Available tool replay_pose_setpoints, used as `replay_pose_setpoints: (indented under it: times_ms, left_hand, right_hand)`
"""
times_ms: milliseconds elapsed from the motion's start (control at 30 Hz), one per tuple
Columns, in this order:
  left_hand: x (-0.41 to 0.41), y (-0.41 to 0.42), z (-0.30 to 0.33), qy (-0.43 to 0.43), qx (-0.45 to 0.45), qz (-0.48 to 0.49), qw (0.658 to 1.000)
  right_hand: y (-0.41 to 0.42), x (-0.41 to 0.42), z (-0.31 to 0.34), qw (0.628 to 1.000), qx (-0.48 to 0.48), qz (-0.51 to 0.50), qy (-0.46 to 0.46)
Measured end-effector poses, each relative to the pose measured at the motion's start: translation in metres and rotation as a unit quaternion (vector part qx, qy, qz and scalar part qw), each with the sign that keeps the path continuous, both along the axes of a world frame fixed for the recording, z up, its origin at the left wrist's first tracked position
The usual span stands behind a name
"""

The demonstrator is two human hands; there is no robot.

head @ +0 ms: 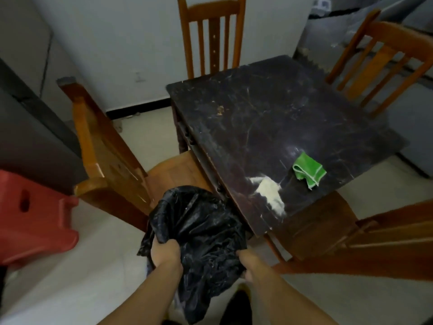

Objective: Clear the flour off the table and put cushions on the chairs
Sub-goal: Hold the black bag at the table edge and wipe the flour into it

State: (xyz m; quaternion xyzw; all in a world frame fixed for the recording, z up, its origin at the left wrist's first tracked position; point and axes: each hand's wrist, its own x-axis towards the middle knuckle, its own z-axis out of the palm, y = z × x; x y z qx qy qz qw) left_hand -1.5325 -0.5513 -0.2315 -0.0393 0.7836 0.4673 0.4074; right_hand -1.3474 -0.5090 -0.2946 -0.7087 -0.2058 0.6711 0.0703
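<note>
We note first what cannot be fully seen. The fingers of both hands are buried in the folds of a black plastic bag [201, 233], so we see only knuckles and wrists. The bag's lower end is cut off by the bottom of the frame, and what it contains cannot be made out. The chair [365, 249] at the near right is partly under the surface and partly cut off. A red plastic stool [35, 216] runs off the left side.

The surface [269, 118] is dark, marble-patterned and scuffed, with faint white smears and a small tan fleck toward its far left part. Wooden slat-backed chairs stand around it: one chair [210, 38] at the far edge against a pale wall, one chair [384, 64] at the far right corner, one chair [110, 151] at the left edge with its seat tucked partly beneath. The floor is pale tile.

The flour [269, 191] lies as a whitish, loosely swept heap near the near edge of the surface, close to its near left corner. A crumpled green cloth [309, 171] with pale stitching lies just beside the heap, toward the right edge.

Our left hand [165, 252] grips the bag's rim on the left; our right hand [250, 263] grips it on the right. The bag is held open below and just beside the near left corner. We see white dusting inside it.
</note>
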Motion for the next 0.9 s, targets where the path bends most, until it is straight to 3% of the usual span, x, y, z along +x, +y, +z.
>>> replay_pose_setpoints:
  times_ms: [100, 167, 233, 300, 333, 400, 433, 467, 500, 533, 567, 600, 667, 733, 833, 900]
  left_hand:
    - [0.001, 0.001, -0.003, 0.02, -0.01, 0.004, 1.0]
    - [0.005, 0.004, -0.006, 0.031, -0.02, 0.004, 0.999]
    - [0.005, 0.004, -0.008, 0.039, -0.027, 0.01, 0.999]
    - [0.003, 0.005, -0.014, 0.032, -0.029, 0.025, 0.999]
    - [0.002, 0.005, -0.015, 0.026, -0.028, 0.026, 0.999]
    - [0.004, 0.005, -0.014, 0.017, -0.025, 0.029, 0.999]
    - [0.005, 0.005, -0.014, 0.015, -0.024, 0.034, 0.999]
    - [0.006, 0.005, -0.012, 0.015, -0.023, 0.035, 0.999]
    - [0.008, 0.005, -0.01, 0.013, -0.021, 0.038, 0.999]
    - [0.008, 0.005, -0.007, 0.01, -0.022, 0.04, 0.999]
    - [0.008, 0.004, -0.006, 0.007, -0.022, 0.041, 0.999]
    - [0.008, 0.004, -0.006, 0.003, -0.022, 0.042, 0.999]
    - [0.009, 0.004, -0.005, -0.002, -0.017, 0.043, 0.999]
    - [0.009, 0.004, -0.004, -0.001, -0.013, 0.041, 0.999]
    - [0.01, 0.005, -0.004, 0.001, -0.008, 0.038, 0.999]
    - [0.009, 0.005, -0.005, 0.003, -0.009, 0.036, 0.999]
  right_hand:
    - [0.007, 0.01, 0.015, 0.992, -0.091, 0.049, 0.071]
    - [0.021, 0.018, 0.027, 0.959, -0.162, 0.226, 0.058]
    - [0.043, 0.022, 0.045, 0.885, -0.211, 0.411, 0.055]
    - [0.076, 0.027, 0.072, 0.821, -0.175, 0.531, 0.117]
    - [0.094, 0.031, 0.089, 0.815, -0.121, 0.544, 0.156]
    - [0.135, 0.044, 0.121, 0.859, 0.065, 0.466, 0.2]
    - [0.159, 0.056, 0.135, 0.882, 0.197, 0.398, 0.159]
    - [0.184, 0.07, 0.144, 0.874, 0.343, 0.336, 0.073]
    - [0.207, 0.086, 0.147, 0.835, 0.452, 0.311, -0.044]
    - [0.226, 0.105, 0.143, 0.784, 0.497, 0.33, -0.172]
    - [0.239, 0.125, 0.133, 0.757, 0.459, 0.377, -0.273]
    - [0.245, 0.144, 0.121, 0.756, 0.378, 0.428, -0.319]
    - [0.242, 0.169, 0.091, 0.76, 0.277, 0.494, -0.319]
    - [0.226, 0.179, 0.066, 0.755, 0.302, 0.494, -0.308]
    - [0.207, 0.171, 0.052, 0.754, 0.354, 0.418, -0.363]
    - [0.201, 0.162, 0.055, 0.713, 0.368, 0.413, -0.431]
